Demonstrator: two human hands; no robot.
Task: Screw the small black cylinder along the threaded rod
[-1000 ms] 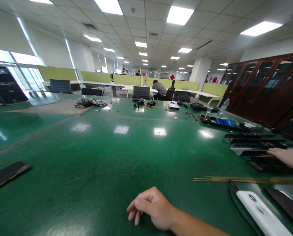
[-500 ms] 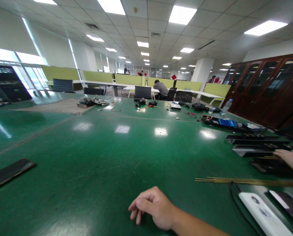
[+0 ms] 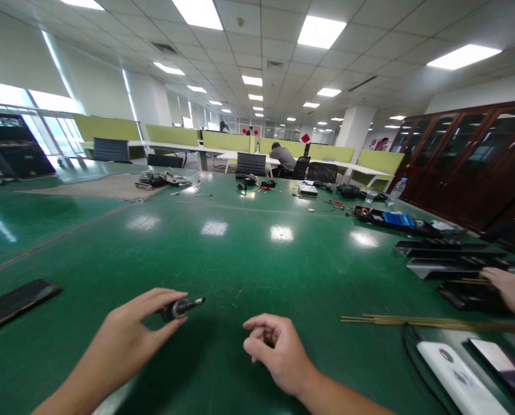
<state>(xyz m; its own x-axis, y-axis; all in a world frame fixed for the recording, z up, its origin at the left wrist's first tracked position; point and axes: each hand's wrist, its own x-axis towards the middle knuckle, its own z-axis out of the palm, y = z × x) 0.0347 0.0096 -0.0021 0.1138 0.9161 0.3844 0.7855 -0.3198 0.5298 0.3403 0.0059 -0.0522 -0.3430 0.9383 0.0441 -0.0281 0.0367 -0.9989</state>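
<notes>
My left hand (image 3: 132, 323) holds a small black cylindrical piece with a narrow tip (image 3: 180, 308) between thumb and fingers, above the green table. The tip points to the right, toward my right hand. Its exact kind I cannot make out. My right hand (image 3: 279, 351) is loosely curled with a gap between thumb and forefinger, and no object shows in it. It hovers over or rests on the table; which one is unclear. Thin brass-coloured rods (image 3: 396, 320) lie to its right.
Another person's hand (image 3: 508, 288) reaches in at the right edge, over black parts (image 3: 460, 297). A white device with a cable (image 3: 460, 374) lies near front right. Black metal channels (image 3: 443, 268), a tool tray (image 3: 396, 219) and a dark flat panel (image 3: 15, 300) are also on the table (image 3: 197, 253).
My left hand has come into view from the lower left, holding the black cylindrical piece. My right hand has shifted slightly right and up, its fingers more curled.
</notes>
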